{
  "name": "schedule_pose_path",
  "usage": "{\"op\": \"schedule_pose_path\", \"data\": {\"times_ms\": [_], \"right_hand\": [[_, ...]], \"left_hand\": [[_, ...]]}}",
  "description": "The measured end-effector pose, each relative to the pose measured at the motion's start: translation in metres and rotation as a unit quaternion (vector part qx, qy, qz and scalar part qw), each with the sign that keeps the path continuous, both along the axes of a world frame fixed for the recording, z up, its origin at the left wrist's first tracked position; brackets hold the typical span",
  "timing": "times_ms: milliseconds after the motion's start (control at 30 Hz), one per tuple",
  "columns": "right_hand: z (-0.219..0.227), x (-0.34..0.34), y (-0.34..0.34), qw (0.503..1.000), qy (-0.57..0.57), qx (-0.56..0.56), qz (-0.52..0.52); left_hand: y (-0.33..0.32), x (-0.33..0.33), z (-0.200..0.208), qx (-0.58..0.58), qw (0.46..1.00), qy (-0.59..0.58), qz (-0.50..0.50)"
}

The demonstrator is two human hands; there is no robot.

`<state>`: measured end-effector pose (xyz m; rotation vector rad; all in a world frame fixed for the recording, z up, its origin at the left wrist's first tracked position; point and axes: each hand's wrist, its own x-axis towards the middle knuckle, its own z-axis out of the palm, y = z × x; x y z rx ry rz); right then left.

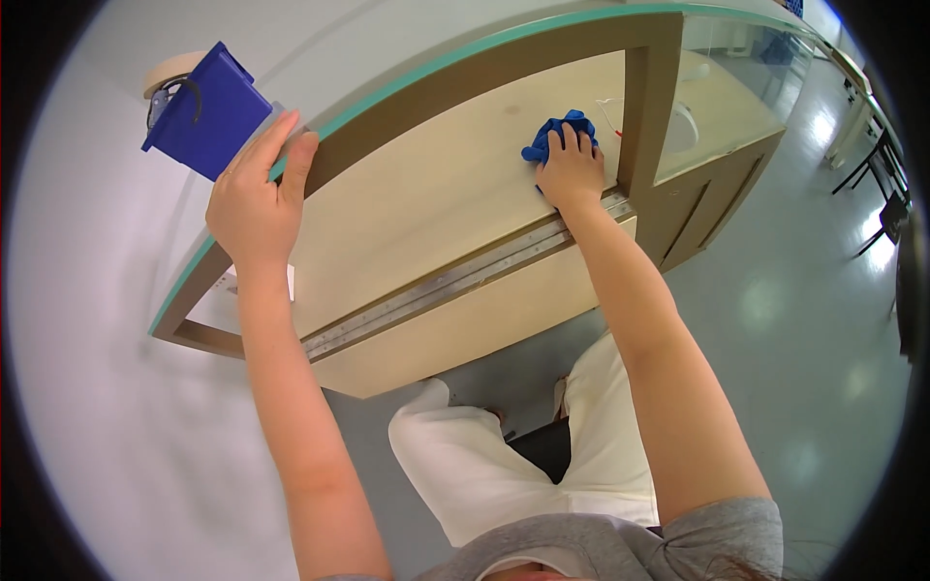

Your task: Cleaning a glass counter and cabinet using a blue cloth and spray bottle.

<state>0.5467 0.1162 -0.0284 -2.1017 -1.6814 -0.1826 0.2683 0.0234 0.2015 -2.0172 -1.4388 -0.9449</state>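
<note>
My left hand (260, 198) is at the teal-edged glass top (446, 66) of a brown-framed cabinet, its thumb and fingers on either side of the edge. Inside the frame, my right hand (573, 174) presses a crumpled blue cloth (544, 142) onto the beige board (436, 184). The fingers lie bent over the cloth and hide part of it. A metal hinge strip (446, 286) runs along the board's near side, below the right wrist.
A blue bin (211, 114) and a tan roll (172, 73) sit beyond my left hand. At the right, a white ring-shaped thing (684, 128) shows behind the glass. Dark chairs (880, 184) stand farther right on the grey floor (775, 320).
</note>
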Motion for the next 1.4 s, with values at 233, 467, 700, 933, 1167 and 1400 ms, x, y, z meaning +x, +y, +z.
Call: {"op": "schedule_pose_path", "data": {"times_ms": [233,467,700,933,1167,1400], "right_hand": [[-0.004,-0.003,0.015,1.000,-0.017,0.001,0.004],[-0.012,-0.147,-0.024,0.952,0.056,0.013,0.300],[-0.019,-0.168,-0.051,0.910,0.041,0.056,0.409],[-0.005,0.004,0.019,1.000,-0.011,0.004,-0.011],[-0.014,-0.087,0.013,0.998,-0.005,0.002,0.069],[-0.007,-0.216,-0.083,0.893,0.065,0.068,0.441]], "left_hand": [[0.010,-0.004,0.016,-0.072,0.994,-0.077,-0.019],[0.027,-0.019,-0.010,0.246,0.967,0.060,0.027],[0.027,-0.020,-0.015,0.247,0.968,0.053,0.005],[0.030,-0.016,-0.015,0.286,0.956,0.066,0.004],[0.027,-0.014,-0.011,0.300,0.951,0.077,-0.002],[0.027,-0.019,-0.012,0.278,0.956,0.094,-0.018]]}}
